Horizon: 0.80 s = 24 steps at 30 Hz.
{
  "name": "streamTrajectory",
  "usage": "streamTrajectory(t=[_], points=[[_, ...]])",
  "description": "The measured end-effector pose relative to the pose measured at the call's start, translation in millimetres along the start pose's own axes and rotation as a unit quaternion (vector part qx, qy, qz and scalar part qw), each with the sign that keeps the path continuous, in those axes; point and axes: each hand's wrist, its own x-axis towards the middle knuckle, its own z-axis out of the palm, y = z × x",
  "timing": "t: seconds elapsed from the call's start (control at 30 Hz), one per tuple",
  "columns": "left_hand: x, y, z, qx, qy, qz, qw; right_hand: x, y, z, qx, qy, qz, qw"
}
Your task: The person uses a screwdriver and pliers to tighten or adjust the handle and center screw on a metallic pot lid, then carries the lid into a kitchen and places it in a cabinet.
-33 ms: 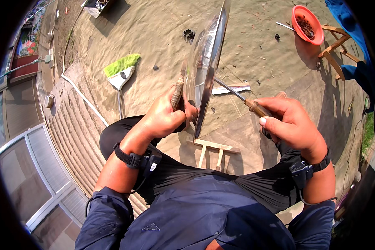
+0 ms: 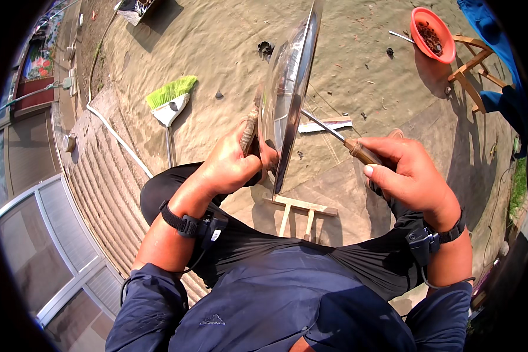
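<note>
A large, shiny domed pot lid (image 2: pixel 290 88) stands nearly edge-on in front of me, its rim toward the right. On its bulging side, my left hand (image 2: pixel 226 161) is closed round a brown handle (image 2: pixel 248 134). My right hand (image 2: pixel 408 176) grips a screwdriver (image 2: pixel 364 152) by its wooden handle. The thin steel shaft points up and left, into the hollow side of the lid. Its tip is hidden behind the rim, so I cannot tell what it touches.
A small wooden stool (image 2: pixel 305 206) stands between my knees. On the sandy ground lie a green-bristled broom (image 2: pixel 173 97) and a flat white-and-brown strip (image 2: pixel 328 124). An orange basin (image 2: pixel 434 35) of dark bits sits beside a wooden folding chair (image 2: pixel 472 70). A pale hose (image 2: pixel 120 138) runs at left.
Almost nothing differs. My right thumb has shifted very slightly to the left on the screwdriver's handle; the lid and my left hand look the same.
</note>
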Motion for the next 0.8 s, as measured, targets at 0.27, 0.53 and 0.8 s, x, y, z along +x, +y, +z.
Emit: streamTrajectory(t=[0.27,0.53,0.8], points=[[4,-12,0,0.006,-0.012,0.048,0.999,4,8,11,-0.387,0.142,-0.165,0.896],[-2,10,2,0.022,0.02,-0.023,0.999,1,19,-12,0.237,-0.03,0.139,0.961],[-2,-10,-2,0.08,0.06,-0.05,0.994,10,20,-6,-0.136,0.061,-0.093,0.984]])
